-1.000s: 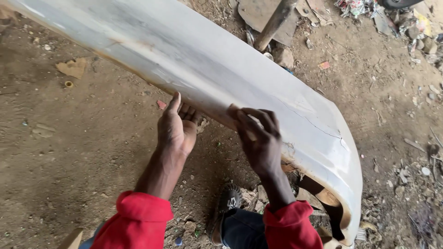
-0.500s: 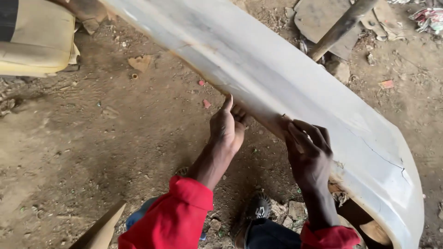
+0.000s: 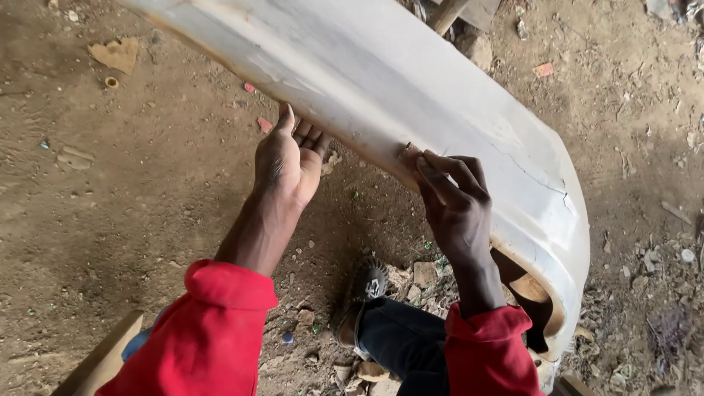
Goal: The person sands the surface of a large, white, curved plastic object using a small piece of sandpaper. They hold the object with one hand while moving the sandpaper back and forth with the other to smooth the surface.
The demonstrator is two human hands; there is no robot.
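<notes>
Two hands on a white car bumper over bare dirt ground.

The bumper point(image 3: 411, 95) runs from upper left to lower right, cracked near its right end; left hand point(image 3: 287, 163) grips its lower edge, fingertips hidden underneath; right hand point(image 3: 456, 205) presses curled fingers against it. Littered dirt ground point(image 3: 110, 205) surrounds everything.

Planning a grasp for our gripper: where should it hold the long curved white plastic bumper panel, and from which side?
Probably the lower edge of the long curved white plastic bumper panel, approached from underneath on the wearer's side. That thin lip faces the person; the left hand cups it from below and the right hand pinches it. The broad face offers no purchase.
</notes>
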